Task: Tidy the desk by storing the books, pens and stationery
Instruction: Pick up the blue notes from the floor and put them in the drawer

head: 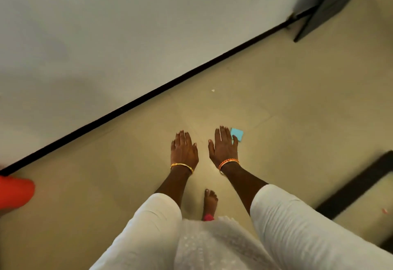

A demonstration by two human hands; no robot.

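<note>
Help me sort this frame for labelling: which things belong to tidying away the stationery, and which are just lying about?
Part of the job:
- left hand, open, holding nothing
- right hand, open, fingers straight
- small blue paper pad beside the right hand; whether on the floor or touched, cannot tell

Just lying about:
- red object at the left edge
- white speck on the floor
- dark furniture, top right

Both arms reach forward and down in white sleeves, backs of the hands up. The left hand [184,151] holds its fingers straight and close together, a gold bangle at the wrist. The right hand [223,149] spreads flat, thumb splayed inward, an orange thread band at its wrist.
</note>
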